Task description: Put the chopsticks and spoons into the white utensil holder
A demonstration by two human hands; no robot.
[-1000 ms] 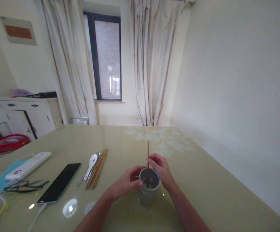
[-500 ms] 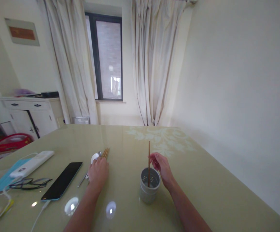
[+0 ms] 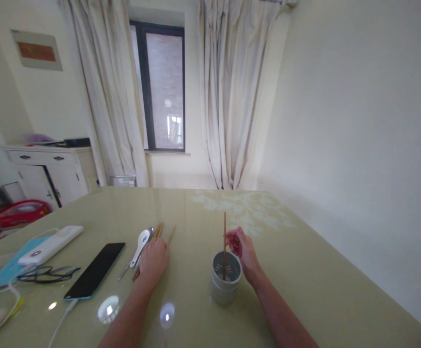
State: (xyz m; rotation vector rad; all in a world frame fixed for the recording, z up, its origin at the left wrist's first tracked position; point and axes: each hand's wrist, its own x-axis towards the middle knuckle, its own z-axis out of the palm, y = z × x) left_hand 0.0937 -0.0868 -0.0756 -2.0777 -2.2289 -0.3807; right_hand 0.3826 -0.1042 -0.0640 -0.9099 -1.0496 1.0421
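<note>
At the gray utensil holder (image 3: 226, 290), with holes in its bottom, my right hand (image 3: 243, 249) pinches an upright chopstick (image 3: 224, 222). That chopstick's lower end stands inside the holder. To the left, my left hand (image 3: 154, 258) is closed low over the table, with a single chopstick (image 3: 172, 234) sticking out past its fingers. Its fingertips are hidden from me. Beside and partly under this hand lie several brown chopsticks (image 3: 158, 229). Just left of them is a white ceramic spoon (image 3: 139, 247), and a metal spoon (image 3: 124, 271) lies alongside, partly covered.
A black phone (image 3: 96, 270) on a white cable, eyeglasses (image 3: 47, 274), a white power strip or power bank (image 3: 52, 244) and a blue mask (image 3: 7, 266) lie on the left. The glossy table (image 3: 305, 290) meets a wall on the right.
My left hand has shifted slightly right, separating one chopstick from the bunch and uncovering more of the white spoon. My right hand and the upright chopstick stay in place.
</note>
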